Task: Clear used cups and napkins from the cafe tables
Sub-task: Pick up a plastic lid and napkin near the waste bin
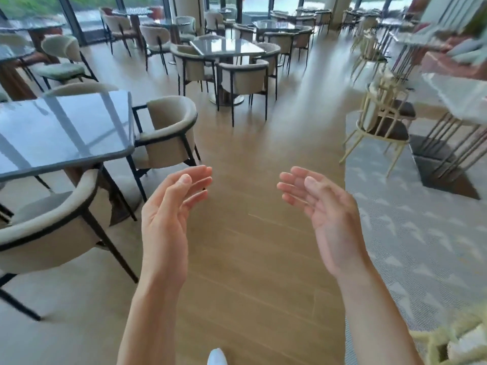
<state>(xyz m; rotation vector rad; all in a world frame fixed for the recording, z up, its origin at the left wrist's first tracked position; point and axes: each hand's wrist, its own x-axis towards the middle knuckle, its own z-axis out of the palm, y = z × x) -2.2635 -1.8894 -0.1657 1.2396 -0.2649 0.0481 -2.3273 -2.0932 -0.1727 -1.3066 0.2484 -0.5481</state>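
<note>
Walking the wooden aisle (253, 159), with the near glass table (63, 133) to its left showing no cups or napkins, the left hand (168, 212) and right hand (324, 206) hang relaxed and empty above it, best kept free while scanning the further tables.

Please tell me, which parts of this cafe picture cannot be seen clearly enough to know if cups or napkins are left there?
Head view only:
- Near table: left part cut off by the frame edge.
- Middle table: glare hides small items.
- Far tables: blurred, too small.
- Right counter: motion blur, cut off by the edge.
- Left hand and right hand hold nothing.
</note>
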